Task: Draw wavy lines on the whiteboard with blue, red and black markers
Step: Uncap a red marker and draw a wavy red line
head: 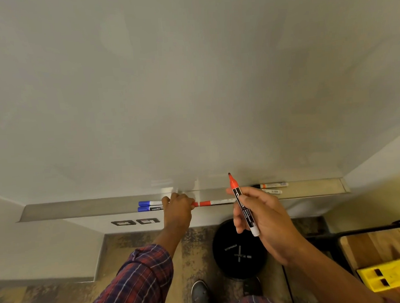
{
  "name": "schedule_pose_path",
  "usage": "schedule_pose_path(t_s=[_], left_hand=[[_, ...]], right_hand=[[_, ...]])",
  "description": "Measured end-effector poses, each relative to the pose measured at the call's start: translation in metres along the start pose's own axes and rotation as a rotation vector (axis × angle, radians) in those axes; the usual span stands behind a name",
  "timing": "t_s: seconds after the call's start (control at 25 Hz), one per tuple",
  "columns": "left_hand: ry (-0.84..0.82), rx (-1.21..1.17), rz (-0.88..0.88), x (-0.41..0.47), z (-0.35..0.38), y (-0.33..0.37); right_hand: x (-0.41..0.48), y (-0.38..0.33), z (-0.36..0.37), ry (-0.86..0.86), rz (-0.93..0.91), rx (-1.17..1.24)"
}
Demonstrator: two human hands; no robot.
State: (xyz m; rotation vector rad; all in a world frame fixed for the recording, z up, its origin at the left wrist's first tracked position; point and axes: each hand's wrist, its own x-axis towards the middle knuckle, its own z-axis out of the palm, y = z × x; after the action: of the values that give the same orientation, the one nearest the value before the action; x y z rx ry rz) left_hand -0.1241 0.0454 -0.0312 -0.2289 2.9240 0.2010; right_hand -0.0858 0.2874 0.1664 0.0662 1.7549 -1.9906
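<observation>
the right hand (265,217) gripped the uncapped red marker (242,207), its long axis pointing to 12 o'clock, tip just short of the whiteboard (189,81). the left hand (178,207) curled on the tray (79,207) at 9 o'clock; whether it held anything, i couldn't tell.

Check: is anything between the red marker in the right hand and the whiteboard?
Nothing visible. The red marker is uncapped, tip pointing at bare whiteboard above the tray; the left hand is aside, down at the tray.
</observation>
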Motion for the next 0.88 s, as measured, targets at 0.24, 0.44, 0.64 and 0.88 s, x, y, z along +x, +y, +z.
schedule_pose_path(t_s=[0.24, 0.44, 0.64, 0.88], left_hand=[[0.068, -0.067, 0.003, -0.009, -0.004, -0.001], [0.345, -0.154, 0.021, -0.025, -0.017, 0.003], [0.762, -0.251, 0.185, -0.048, -0.068, 0.026], [1.108, -0.263, 0.353, -0.049, -0.192, 0.046]], right_hand=[[0.004, -0.011, 0.007, -0.021, -0.138, -0.101], [0.007, -0.030, 0.017, -0.052, -0.306, -0.089], [0.006, -0.052, 0.022, -0.077, -0.580, -0.207], [0.007, -0.109, 0.025, -0.080, -0.879, -0.248]])
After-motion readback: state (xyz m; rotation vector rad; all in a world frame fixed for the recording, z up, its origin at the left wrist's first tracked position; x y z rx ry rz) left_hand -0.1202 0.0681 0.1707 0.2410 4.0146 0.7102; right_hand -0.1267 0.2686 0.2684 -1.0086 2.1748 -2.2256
